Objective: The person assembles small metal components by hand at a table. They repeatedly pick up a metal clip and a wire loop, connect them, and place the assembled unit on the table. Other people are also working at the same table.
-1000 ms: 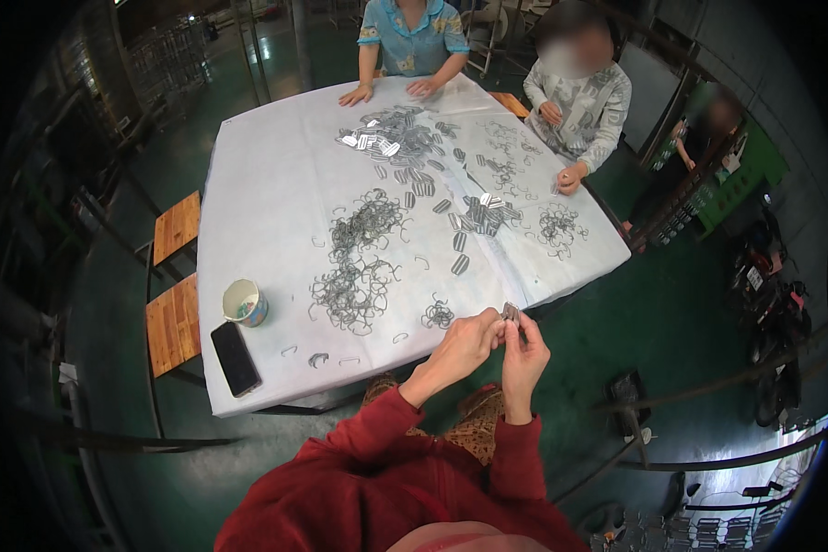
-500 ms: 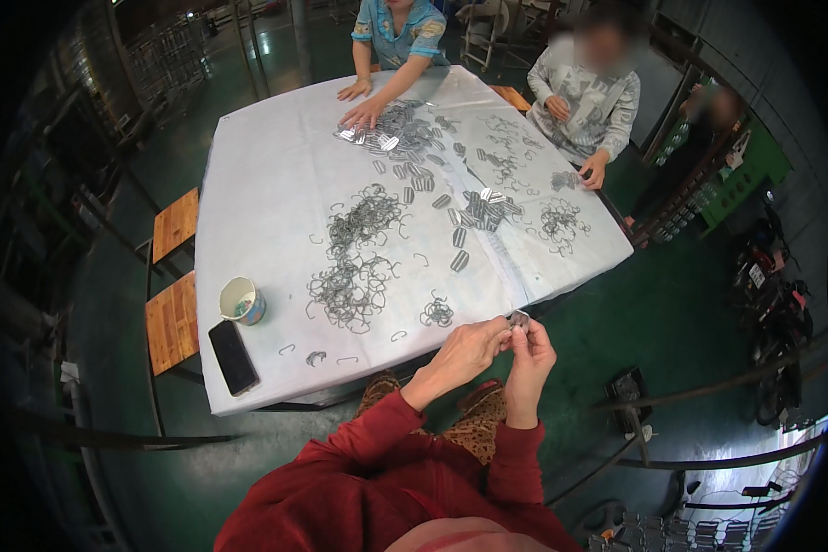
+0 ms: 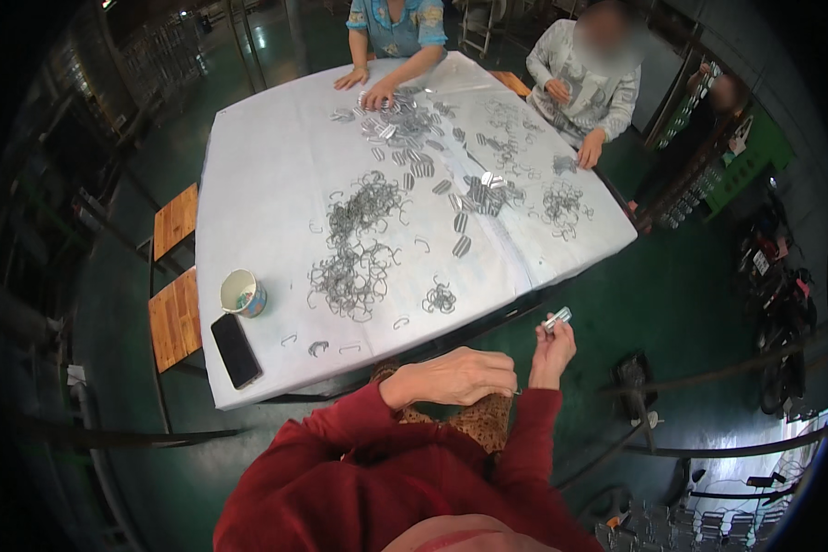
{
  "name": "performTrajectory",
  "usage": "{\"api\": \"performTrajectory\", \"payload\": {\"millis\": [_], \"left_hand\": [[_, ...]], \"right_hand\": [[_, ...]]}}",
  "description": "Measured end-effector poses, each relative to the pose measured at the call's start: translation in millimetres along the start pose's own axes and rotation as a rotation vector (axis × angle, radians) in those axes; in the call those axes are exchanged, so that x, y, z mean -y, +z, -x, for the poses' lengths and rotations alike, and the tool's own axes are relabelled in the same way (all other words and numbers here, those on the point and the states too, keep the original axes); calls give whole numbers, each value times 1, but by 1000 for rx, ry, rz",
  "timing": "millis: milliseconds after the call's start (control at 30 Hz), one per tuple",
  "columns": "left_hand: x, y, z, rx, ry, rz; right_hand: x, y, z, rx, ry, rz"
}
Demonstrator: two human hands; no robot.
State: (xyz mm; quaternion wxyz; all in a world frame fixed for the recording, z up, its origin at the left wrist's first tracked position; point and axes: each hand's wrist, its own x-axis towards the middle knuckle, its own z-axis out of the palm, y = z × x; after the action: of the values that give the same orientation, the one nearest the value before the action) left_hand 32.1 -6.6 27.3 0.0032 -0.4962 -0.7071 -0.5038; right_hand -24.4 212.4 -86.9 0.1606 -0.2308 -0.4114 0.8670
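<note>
My right hand (image 3: 555, 352) is closed on a small shiny metal plate (image 3: 557, 319), raised beyond the near right part of the table edge. Lower and to its left, my left hand (image 3: 458, 376) is in front of the table edge with its fingers pressed together. A tiny bit of something shows at its fingertips, too small to make out. Nearest on the white-covered table (image 3: 276, 175) lies a small cluster of wire hooks (image 3: 440, 297). A larger heap of hooks (image 3: 359, 276) spreads behind it. Slotted metal plates (image 3: 489, 195) are piled farther right.
A black phone (image 3: 235, 351) and a paper cup (image 3: 244, 293) with small bits inside occupy the near left corner. Across the table, one person's hand (image 3: 378, 95) touches a plate pile; another person's hand (image 3: 591, 149) rests at the right edge. Wooden stools (image 3: 174, 317) stand left.
My hands have come apart. The left moved down toward my lap, while the right went right with the metal plate. The far person's hand shifted over the pile.
</note>
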Motion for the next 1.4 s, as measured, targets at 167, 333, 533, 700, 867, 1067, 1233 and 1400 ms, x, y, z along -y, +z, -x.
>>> {"api": "performTrajectory", "payload": {"millis": [167, 333, 533, 700, 867, 1067, 1233, 1400], "left_hand": [[116, -45, 24, -401, -306, -536], [183, -68, 32, -396, -735, -783], [236, -86, 29, -169, -940, -582], [228, -89, 31, -490, -694, -769], [120, -41, -16, -453, -291, -271], [82, -2, -20, -499, -209, -427], [66, 1, -25, -445, -206, -519], [66, 13, -26, -492, -188, -516]], "right_hand": [[-1, 8, 2, 316, 47, 99], [-5, 19, 8, 345, 150, 82], [-3, 35, 15, 334, 44, 84], [2, 40, 16, 342, 59, 126], [-11, 52, 35, 292, 68, 84], [-9, 74, 62, 290, 8, 42], [-3, 69, 64, 300, -124, 186], [0, 68, 69, 281, -152, 193]]}}
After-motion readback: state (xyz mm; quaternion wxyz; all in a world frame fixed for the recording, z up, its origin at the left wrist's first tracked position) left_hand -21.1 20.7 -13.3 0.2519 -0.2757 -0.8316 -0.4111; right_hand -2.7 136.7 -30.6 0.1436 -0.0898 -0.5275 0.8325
